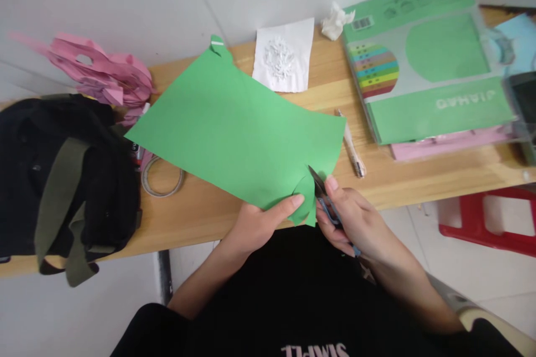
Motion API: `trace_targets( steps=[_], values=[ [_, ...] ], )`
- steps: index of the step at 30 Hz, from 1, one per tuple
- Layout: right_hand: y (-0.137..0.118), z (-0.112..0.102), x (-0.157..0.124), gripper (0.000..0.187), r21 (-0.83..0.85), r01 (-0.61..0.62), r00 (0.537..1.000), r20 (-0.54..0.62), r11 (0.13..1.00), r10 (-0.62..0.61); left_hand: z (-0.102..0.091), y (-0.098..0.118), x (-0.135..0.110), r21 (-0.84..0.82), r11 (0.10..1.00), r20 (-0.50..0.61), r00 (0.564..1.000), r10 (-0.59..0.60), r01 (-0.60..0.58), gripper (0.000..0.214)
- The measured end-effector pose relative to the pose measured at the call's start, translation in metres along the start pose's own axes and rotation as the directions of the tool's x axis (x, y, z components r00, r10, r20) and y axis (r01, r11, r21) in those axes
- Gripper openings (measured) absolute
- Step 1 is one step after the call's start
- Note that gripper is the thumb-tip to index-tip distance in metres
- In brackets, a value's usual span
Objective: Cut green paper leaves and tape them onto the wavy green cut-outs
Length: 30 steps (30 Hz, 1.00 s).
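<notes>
Okay, green sheet [234,128] is held over the table [201,220], its cut corner out past the front edge. Left hand [262,223] pinches it, thumb on top by the curved cut; right hand [355,215] is wrapped around the scissors [319,185], blades at the cut. Risks, my read: thumb sits near the blades, so a slip could nick it; sheet sagging or twisting could pull the cut off line or tear the flap. Room: tight right, pen [352,148] then pack [427,56]. Scraps [280,58] behind, bag [25,173] left. Bare wood between tape [163,194] and left forearm.
</notes>
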State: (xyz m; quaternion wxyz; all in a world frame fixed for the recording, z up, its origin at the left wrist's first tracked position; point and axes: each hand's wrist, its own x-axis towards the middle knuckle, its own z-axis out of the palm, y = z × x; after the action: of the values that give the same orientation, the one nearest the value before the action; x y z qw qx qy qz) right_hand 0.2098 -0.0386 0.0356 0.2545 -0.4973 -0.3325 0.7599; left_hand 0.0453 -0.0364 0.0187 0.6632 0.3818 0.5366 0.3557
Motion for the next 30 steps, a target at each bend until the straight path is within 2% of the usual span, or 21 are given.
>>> trace_targets(
  steps=[8,17,23,30],
  values=[
    [-0.004,-0.004,-0.003,0.061,-0.077,-0.049,0.999,0.017,0.996,0.050,-0.004,0.003,-0.001,0.005,1.000,0.047,0.999,0.002,-0.002,0.031],
    [-0.011,-0.012,-0.007,0.062,-0.211,-0.046,0.994,0.088,0.976,0.066,-0.010,0.010,-0.005,0.039,0.996,0.065,0.994,-0.086,0.083,0.032],
    [-0.016,-0.016,-0.009,0.058,-0.231,-0.041,0.992,0.109,0.972,0.068,-0.013,0.008,-0.008,-0.040,0.994,0.085,0.991,-0.101,0.105,0.034],
    [-0.025,-0.018,-0.011,0.058,-0.289,0.023,0.983,0.182,0.957,0.031,-0.015,0.009,-0.009,-0.131,0.986,0.115,0.990,-0.087,0.102,0.037]
  ],
)
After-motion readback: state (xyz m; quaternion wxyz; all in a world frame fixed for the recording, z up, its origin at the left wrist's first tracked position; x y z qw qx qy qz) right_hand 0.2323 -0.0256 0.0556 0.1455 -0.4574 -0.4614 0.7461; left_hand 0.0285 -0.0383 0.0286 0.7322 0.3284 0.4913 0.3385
